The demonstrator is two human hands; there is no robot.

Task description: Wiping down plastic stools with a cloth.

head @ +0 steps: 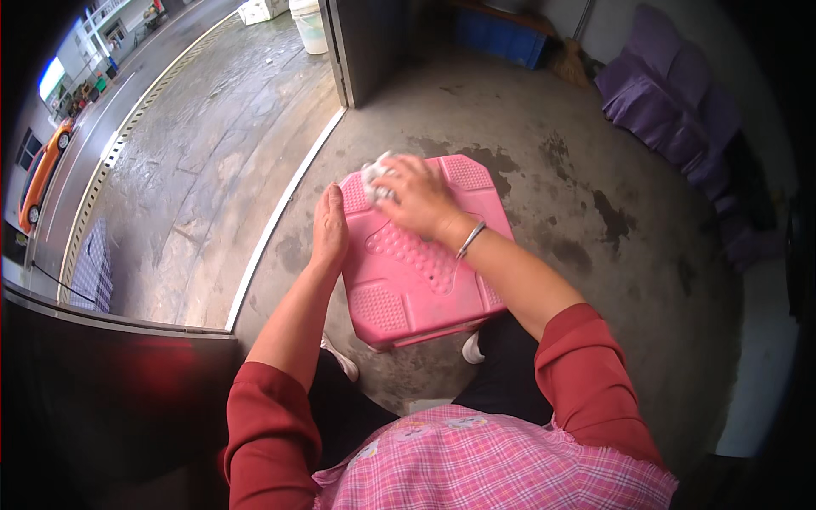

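Note:
A pink plastic stool [440, 312] stands on the floor before me, its square top studded with raised bumps. My right hand [417, 194] is pressing a crumpled whitish cloth [377, 180] onto the far left corner of that top, and motion blurs the fingers. Along the stool's left edge rests my left hand [331, 223], fingers together and pointing away from me, steadying the side. The stool's far edge is partly covered by my right hand and the cloth.
A white door sill [287, 213] divides the stained concrete floor [561, 210] from wet paving outside. Beyond it are a whitish bucket [310, 27] and a parked orange car [46, 172]. A blue crate [500, 39], a straw broom [572, 62] and purple fabric [650, 95] lie along the wall.

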